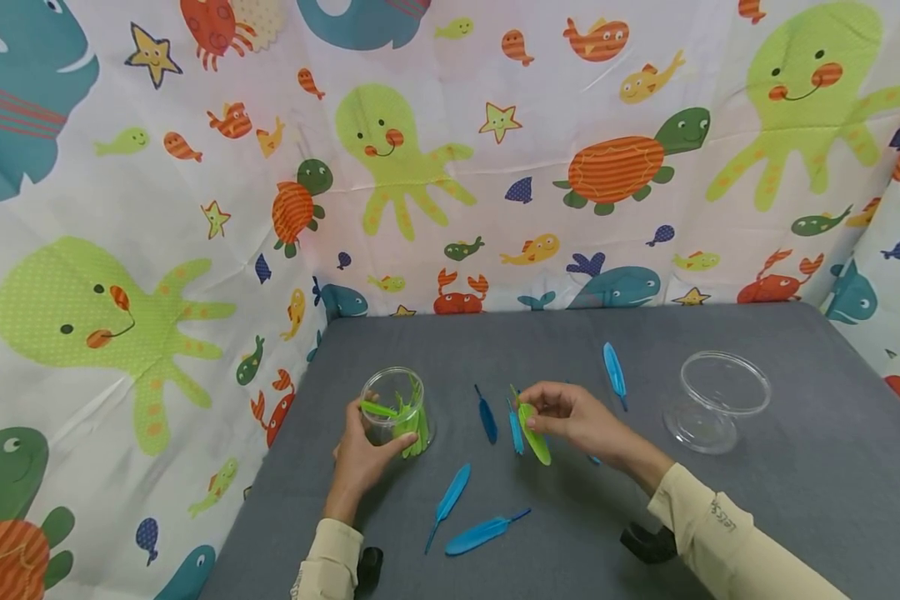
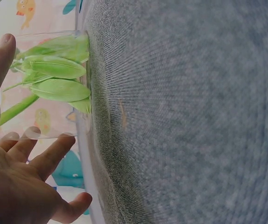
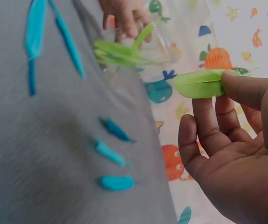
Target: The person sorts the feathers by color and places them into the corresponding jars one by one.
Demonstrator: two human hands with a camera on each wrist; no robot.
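A clear glass jar [image 1: 376,385] stands on the grey surface, with several green feathers [image 2: 59,88] inside it. My left hand [image 1: 367,461] holds the jar from the left, thumb on the near side and fingers on the other side. To the right, my right hand [image 1: 579,417] pinches a single green feather [image 3: 199,85] between thumb and fingertips, above the surface. Beneath and beside that feather lie a light blue feather [image 1: 516,432] and a dark blue feather [image 1: 486,418]. Part of another blue feather [image 1: 594,459] shows under the right hand; the rest is hidden.
Two blue feathers [image 1: 450,493] lie near the front, between the forearms. Another blue feather [image 1: 613,370] lies farther back on the right. A clear footed glass bowl [image 1: 701,432] stands at the right. A sea-animal printed curtain [image 1: 420,67] hangs behind and at the sides.
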